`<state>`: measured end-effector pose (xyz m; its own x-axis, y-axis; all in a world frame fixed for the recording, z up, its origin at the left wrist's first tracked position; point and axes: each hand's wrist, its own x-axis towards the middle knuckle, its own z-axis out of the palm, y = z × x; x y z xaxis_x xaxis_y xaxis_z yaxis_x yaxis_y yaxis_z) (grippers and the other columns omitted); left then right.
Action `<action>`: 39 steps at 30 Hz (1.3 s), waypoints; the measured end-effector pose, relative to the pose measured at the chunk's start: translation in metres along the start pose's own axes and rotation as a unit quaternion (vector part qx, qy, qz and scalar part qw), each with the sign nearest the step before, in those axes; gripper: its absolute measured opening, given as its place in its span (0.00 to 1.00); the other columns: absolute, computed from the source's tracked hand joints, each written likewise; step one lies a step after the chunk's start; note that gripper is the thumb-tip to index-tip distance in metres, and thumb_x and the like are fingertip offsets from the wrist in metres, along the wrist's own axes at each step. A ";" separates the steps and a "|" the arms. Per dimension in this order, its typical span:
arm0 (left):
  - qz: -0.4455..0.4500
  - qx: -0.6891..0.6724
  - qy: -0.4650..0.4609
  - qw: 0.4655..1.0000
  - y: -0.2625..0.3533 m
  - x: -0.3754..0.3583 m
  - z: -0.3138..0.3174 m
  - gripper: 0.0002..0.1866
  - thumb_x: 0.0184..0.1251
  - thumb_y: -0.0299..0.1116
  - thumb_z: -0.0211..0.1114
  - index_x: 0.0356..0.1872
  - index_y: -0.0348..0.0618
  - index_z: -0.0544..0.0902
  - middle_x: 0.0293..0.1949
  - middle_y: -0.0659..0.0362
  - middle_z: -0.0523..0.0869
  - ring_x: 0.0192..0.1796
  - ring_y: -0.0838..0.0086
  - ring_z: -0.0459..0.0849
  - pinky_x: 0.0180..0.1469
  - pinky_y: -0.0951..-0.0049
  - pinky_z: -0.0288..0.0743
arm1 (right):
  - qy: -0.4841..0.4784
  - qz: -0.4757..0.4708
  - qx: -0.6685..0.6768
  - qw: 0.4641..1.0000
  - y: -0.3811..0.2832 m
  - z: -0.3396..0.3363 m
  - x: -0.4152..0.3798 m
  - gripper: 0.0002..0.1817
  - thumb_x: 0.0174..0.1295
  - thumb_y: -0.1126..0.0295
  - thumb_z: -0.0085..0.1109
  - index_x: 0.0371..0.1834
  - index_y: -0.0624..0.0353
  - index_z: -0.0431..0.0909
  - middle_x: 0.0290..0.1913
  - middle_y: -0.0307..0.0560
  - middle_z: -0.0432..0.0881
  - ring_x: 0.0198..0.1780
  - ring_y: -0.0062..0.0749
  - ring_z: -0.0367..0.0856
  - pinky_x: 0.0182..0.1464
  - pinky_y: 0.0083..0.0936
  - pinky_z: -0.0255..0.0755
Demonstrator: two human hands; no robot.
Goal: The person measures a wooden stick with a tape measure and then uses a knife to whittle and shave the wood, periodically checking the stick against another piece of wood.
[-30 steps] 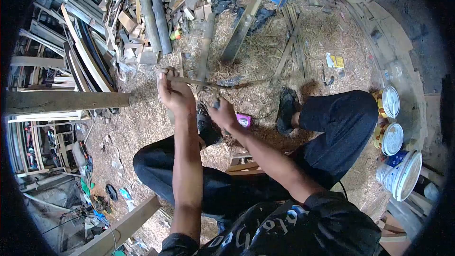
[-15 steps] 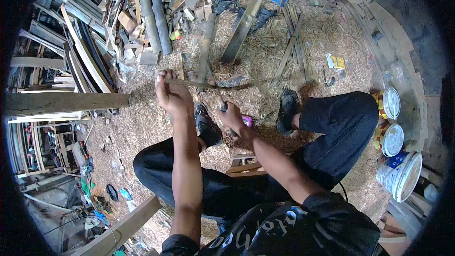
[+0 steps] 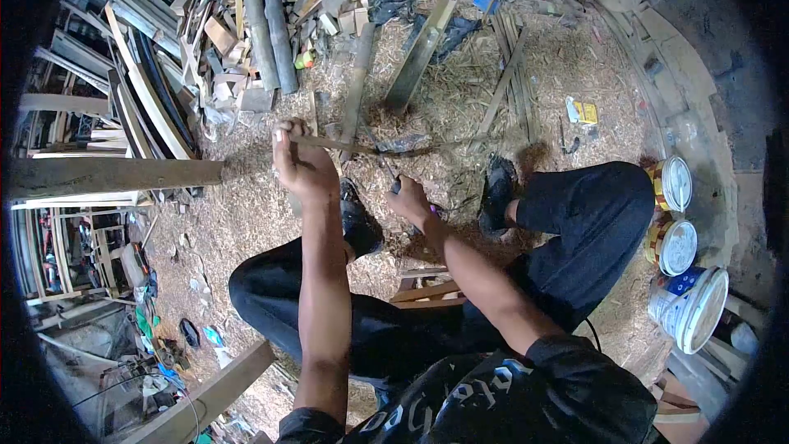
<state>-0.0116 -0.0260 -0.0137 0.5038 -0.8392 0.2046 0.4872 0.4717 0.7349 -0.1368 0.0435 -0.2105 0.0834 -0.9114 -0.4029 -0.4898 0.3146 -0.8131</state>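
Observation:
My left hand (image 3: 308, 166) is closed around the near end of a thin wooden strip (image 3: 339, 145), which runs off to the right over the shavings. My right hand (image 3: 411, 201) grips a tool with a dark handle (image 3: 395, 185) and a thin metal blade (image 3: 386, 163). The blade's tip overlaps the strip near its middle; the kind of tool cannot be told for sure. Just beyond the strip, a wooden plank (image 3: 419, 56) slants up from the floor. My dark shoes (image 3: 359, 218) flank the right hand.
Wood shavings (image 3: 460, 123) cover the floor. Offcuts (image 3: 329, 0) and two round poles (image 3: 279, 33) lie piled at the back. Lidded buckets (image 3: 678, 247) stand on the right. A thick beam (image 3: 115, 177) juts in from the left, and long boards (image 3: 156, 107) are stacked behind it.
My right hand and the tool have shifted slightly right, covering more of a small pink object beneath. The left hand keeps its hold on the strip, almost still.

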 end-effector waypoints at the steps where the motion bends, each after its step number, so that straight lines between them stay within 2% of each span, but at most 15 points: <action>1: -0.003 0.003 -0.002 1.000 0.000 -0.002 -0.002 0.11 0.68 0.39 0.53 0.41 0.41 0.74 0.41 0.58 0.75 0.49 0.71 0.71 0.55 0.69 0.59 | -0.001 0.003 0.000 1.000 -0.002 0.002 -0.002 0.16 0.50 0.64 0.62 0.38 0.63 0.76 0.32 0.59 0.82 0.36 0.54 0.82 0.38 0.41 0.75; 6: -0.032 0.004 0.042 0.999 0.002 -0.004 0.003 0.12 0.69 0.40 0.52 0.41 0.42 0.74 0.42 0.58 0.75 0.50 0.71 0.71 0.56 0.67 0.60 | 0.054 -0.083 0.106 0.989 -0.047 0.004 -0.017 0.16 0.50 0.65 0.63 0.39 0.63 0.75 0.31 0.60 0.81 0.35 0.57 0.81 0.37 0.40 0.76; 9: -0.021 -0.021 0.053 0.998 0.002 -0.002 0.004 0.13 0.68 0.37 0.53 0.44 0.37 0.76 0.41 0.55 0.80 0.45 0.67 0.75 0.51 0.68 0.65 | 0.033 -0.074 0.083 0.993 -0.027 0.008 -0.008 0.17 0.51 0.62 0.63 0.37 0.65 0.75 0.32 0.57 0.81 0.34 0.47 0.82 0.37 0.35 0.75; 10: -0.015 -0.021 0.053 0.998 0.002 -0.001 0.003 0.13 0.68 0.37 0.53 0.44 0.38 0.76 0.41 0.55 0.80 0.45 0.67 0.75 0.51 0.68 0.65 | 0.012 -0.011 0.078 0.997 -0.004 0.018 0.001 0.17 0.50 0.62 0.64 0.36 0.65 0.75 0.29 0.58 0.80 0.33 0.47 0.82 0.36 0.37 0.74; 12: -0.006 -0.022 0.050 0.998 0.002 0.002 -0.002 0.12 0.68 0.37 0.53 0.43 0.38 0.76 0.41 0.55 0.79 0.45 0.67 0.75 0.50 0.68 0.65 | 0.040 0.013 0.029 0.999 0.032 0.023 0.009 0.17 0.49 0.62 0.64 0.35 0.64 0.75 0.26 0.58 0.79 0.31 0.49 0.80 0.35 0.40 0.72; 14: -0.007 -0.060 -0.037 0.998 0.002 0.004 -0.014 0.11 0.68 0.36 0.53 0.42 0.39 0.76 0.41 0.56 0.78 0.44 0.68 0.73 0.50 0.68 0.64 | 0.025 0.009 0.023 0.999 0.040 0.025 0.022 0.17 0.49 0.62 0.64 0.34 0.64 0.75 0.26 0.58 0.78 0.31 0.50 0.80 0.34 0.41 0.72; 16: -0.001 -0.039 -0.017 0.999 0.001 0.001 -0.006 0.10 0.68 0.36 0.53 0.41 0.40 0.75 0.40 0.56 0.77 0.43 0.69 0.72 0.50 0.69 0.63 | 0.007 0.015 0.016 1.000 0.033 0.023 0.011 0.17 0.48 0.62 0.64 0.34 0.64 0.75 0.25 0.57 0.78 0.30 0.52 0.79 0.34 0.42 0.71; 18: 0.000 -0.025 0.040 0.999 0.000 0.000 0.007 0.10 0.68 0.36 0.53 0.41 0.41 0.75 0.39 0.57 0.77 0.42 0.69 0.71 0.50 0.69 0.62 | 0.072 -0.032 0.057 0.995 0.008 0.028 0.004 0.17 0.48 0.62 0.64 0.32 0.64 0.75 0.25 0.56 0.78 0.31 0.53 0.79 0.34 0.42 0.71; 23: -0.004 -0.034 0.022 0.999 0.000 0.006 -0.002 0.10 0.68 0.37 0.54 0.41 0.40 0.75 0.40 0.57 0.77 0.43 0.69 0.71 0.50 0.70 0.62 | 0.077 -0.064 0.082 0.992 0.007 0.027 -0.003 0.15 0.52 0.62 0.62 0.34 0.64 0.75 0.27 0.56 0.80 0.30 0.51 0.81 0.34 0.40 0.73; 24: -0.005 -0.030 0.006 1.000 0.001 0.008 -0.008 0.11 0.68 0.37 0.53 0.42 0.40 0.75 0.42 0.56 0.77 0.46 0.69 0.71 0.53 0.68 0.62 | 0.051 0.021 0.020 0.998 0.037 0.043 0.008 0.16 0.52 0.62 0.62 0.36 0.64 0.76 0.29 0.57 0.81 0.32 0.50 0.82 0.36 0.40 0.74; 26: -0.003 -0.025 -0.012 1.000 0.002 0.011 -0.014 0.12 0.69 0.38 0.52 0.44 0.40 0.75 0.44 0.55 0.76 0.49 0.68 0.71 0.56 0.67 0.61 | -0.011 0.056 0.009 0.998 0.066 0.033 0.019 0.17 0.51 0.62 0.61 0.38 0.64 0.76 0.30 0.58 0.82 0.33 0.51 0.82 0.38 0.40 0.75; 28: 0.006 -0.041 0.000 0.999 0.001 0.011 -0.015 0.13 0.69 0.38 0.51 0.44 0.39 0.75 0.43 0.55 0.76 0.48 0.68 0.71 0.54 0.68 0.61 | -0.032 0.046 -0.022 0.998 0.056 0.024 0.021 0.20 0.49 0.61 0.65 0.40 0.63 0.77 0.34 0.61 0.82 0.37 0.52 0.82 0.39 0.42 0.75; 32: 0.015 -0.006 0.051 0.999 -0.002 0.008 -0.006 0.13 0.69 0.37 0.51 0.43 0.38 0.75 0.42 0.55 0.76 0.47 0.68 0.72 0.54 0.68 0.61 | 0.026 -0.012 0.010 1.000 0.024 0.028 0.006 0.16 0.50 0.63 0.62 0.35 0.64 0.76 0.29 0.59 0.81 0.33 0.53 0.81 0.36 0.41 0.73; 36: 0.007 -0.038 0.012 0.999 -0.002 0.009 -0.008 0.12 0.69 0.37 0.51 0.43 0.38 0.76 0.43 0.55 0.76 0.47 0.68 0.72 0.54 0.67 0.61 | 0.053 -0.049 0.107 0.992 0.019 0.031 -0.005 0.15 0.51 0.66 0.62 0.37 0.64 0.76 0.30 0.58 0.81 0.34 0.53 0.82 0.36 0.41 0.73; 39: 0.007 -0.028 0.016 0.999 0.002 0.013 -0.011 0.13 0.68 0.37 0.52 0.44 0.38 0.75 0.43 0.55 0.76 0.47 0.68 0.71 0.55 0.67 0.61 | -0.012 0.090 -0.007 0.996 0.064 0.033 0.000 0.16 0.52 0.62 0.62 0.36 0.63 0.77 0.31 0.58 0.82 0.36 0.52 0.83 0.38 0.40 0.74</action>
<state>0.0035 -0.0326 -0.0161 0.5333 -0.8236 0.1932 0.5181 0.4985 0.6951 -0.1396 0.0725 -0.2769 0.0138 -0.8342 -0.5512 -0.5103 0.4682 -0.7214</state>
